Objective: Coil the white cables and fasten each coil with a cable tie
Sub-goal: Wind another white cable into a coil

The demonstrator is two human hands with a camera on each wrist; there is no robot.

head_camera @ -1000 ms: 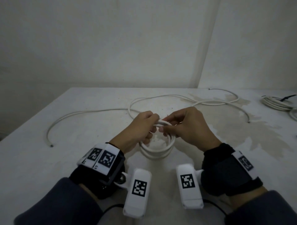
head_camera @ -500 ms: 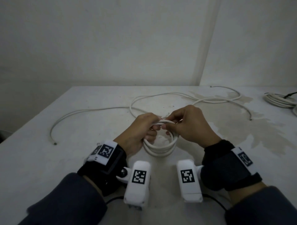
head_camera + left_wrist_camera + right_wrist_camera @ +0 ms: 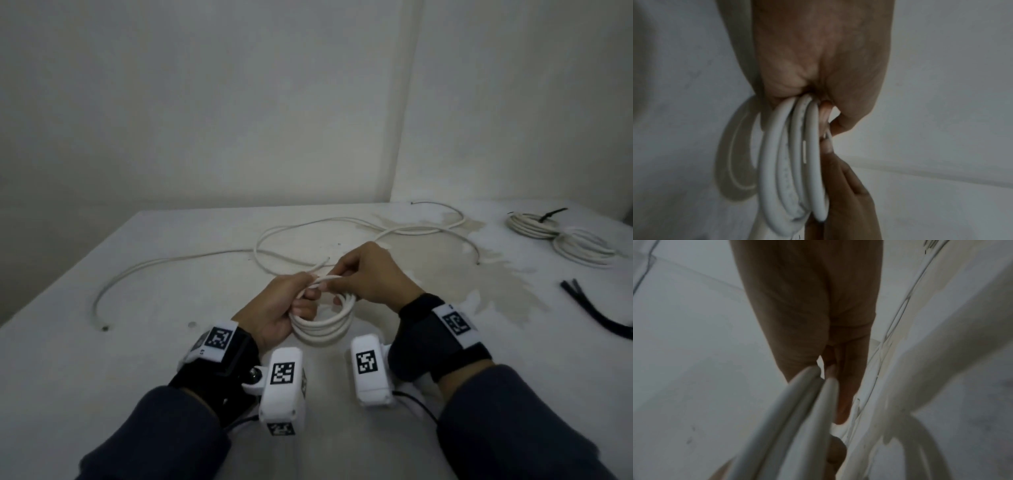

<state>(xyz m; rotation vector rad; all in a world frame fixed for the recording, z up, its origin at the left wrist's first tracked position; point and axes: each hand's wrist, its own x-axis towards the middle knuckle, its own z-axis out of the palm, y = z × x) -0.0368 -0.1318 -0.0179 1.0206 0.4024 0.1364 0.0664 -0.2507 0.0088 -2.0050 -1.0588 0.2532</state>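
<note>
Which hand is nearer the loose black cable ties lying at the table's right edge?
Right. The right hand holds the coil mid-table, on the side toward the black cable ties; the left hand grips the coil's far side from them.

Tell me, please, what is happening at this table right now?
A person is coiling a white cable. The left hand grips the coil just above the table, while the right hand pinches its top strand. No tie is on it yet. Two loose cables still lie uncoiled behind. Two finished coils sit far right, with spare black cable ties nearby.
</note>
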